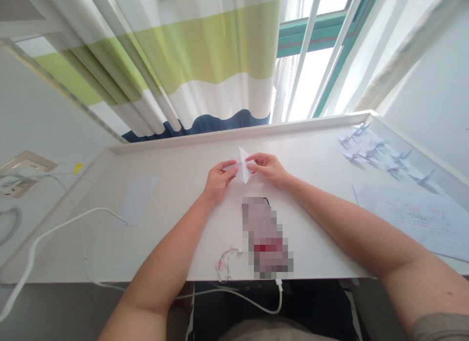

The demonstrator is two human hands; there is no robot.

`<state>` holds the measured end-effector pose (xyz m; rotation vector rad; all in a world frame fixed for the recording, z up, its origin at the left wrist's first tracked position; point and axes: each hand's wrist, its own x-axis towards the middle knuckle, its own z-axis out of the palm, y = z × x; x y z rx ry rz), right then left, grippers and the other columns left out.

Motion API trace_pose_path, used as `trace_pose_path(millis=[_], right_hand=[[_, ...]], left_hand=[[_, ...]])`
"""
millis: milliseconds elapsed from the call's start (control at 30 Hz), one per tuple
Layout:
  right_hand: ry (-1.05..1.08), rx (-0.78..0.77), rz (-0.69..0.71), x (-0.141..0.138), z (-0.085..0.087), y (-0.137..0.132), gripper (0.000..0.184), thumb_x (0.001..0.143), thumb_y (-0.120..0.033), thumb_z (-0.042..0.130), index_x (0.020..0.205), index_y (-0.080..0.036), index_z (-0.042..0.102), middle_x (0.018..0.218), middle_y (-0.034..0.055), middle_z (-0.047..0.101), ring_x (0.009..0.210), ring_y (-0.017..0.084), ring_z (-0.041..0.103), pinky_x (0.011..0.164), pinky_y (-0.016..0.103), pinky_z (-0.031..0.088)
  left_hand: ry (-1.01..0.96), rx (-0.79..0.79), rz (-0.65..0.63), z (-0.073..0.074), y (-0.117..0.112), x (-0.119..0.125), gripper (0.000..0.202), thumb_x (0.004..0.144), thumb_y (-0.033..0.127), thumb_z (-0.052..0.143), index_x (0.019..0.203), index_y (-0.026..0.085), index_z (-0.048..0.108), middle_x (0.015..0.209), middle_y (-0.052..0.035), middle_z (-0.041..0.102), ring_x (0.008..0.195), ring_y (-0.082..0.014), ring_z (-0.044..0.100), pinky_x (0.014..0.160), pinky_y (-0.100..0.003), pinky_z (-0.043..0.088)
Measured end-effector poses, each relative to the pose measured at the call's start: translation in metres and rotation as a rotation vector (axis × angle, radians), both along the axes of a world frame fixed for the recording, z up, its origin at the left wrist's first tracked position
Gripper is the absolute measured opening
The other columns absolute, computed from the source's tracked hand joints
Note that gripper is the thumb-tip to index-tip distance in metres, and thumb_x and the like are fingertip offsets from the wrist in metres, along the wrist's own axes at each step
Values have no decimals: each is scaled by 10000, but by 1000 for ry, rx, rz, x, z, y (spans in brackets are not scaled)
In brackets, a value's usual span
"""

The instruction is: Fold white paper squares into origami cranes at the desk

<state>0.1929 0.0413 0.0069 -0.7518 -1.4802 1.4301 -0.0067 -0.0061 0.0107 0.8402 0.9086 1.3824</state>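
Observation:
Between my two hands, above the middle of the white desk, is a piece of folded white paper (242, 165) with a pointed top and bottom. My left hand (220, 179) pinches its left side between thumb and fingers. From the right, my right hand (269, 169) grips the opposite side, with thumb and fingertips at the paper's edge. Parts of the paper are hidden behind the fingertips. Several folded paper cranes (373, 149) stand together at the far right of the desk.
A pixelated phone-shaped object (264, 236) lies below my hands, a white cable (256, 308) by its lower end. Beside it is a beaded strap (224, 264). White paper sheets (137, 199) lie left; a written sheet (414, 216) lies right. A raised rim (234, 136) borders the desk (176, 170).

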Motion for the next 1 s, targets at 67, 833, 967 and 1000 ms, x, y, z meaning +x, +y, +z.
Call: trace_pose_path(millis=[67,833,967,1000], right_hand=[[10,-11,6,1,0,0,425,720,-510,928,1003,-223,793,842,6,746,742,143,646,726,311,555],[-119,97,-39,9,-5,-30,507,791,-530,859,1201,-234,817,1171,85,785,1011,225,718,890,373,596],[-103,137,-52,8,-8,-30,464,801,-512,859,1190,-261,824,1264,94,736,1081,239,711,863,365,615],[-104,146,-58,8,-8,-30,454,803,-512,858,1181,-263,827,1251,94,735,1070,237,713,845,360,617]], left_hand=[[-8,-1,-16,0,0,0,449,600,293,1012,955,171,765,892,-54,815,841,-192,770,913,-377,597],[25,27,-55,-2,-7,3,499,557,391,1033,862,182,698,869,-4,765,768,-122,696,803,-293,559],[20,6,-8,1,-7,2,538,511,395,1052,889,173,739,838,-14,784,755,-133,712,806,-310,573],[25,-2,5,2,-7,2,542,494,392,1056,885,169,755,829,-20,790,754,-141,718,806,-318,578]])
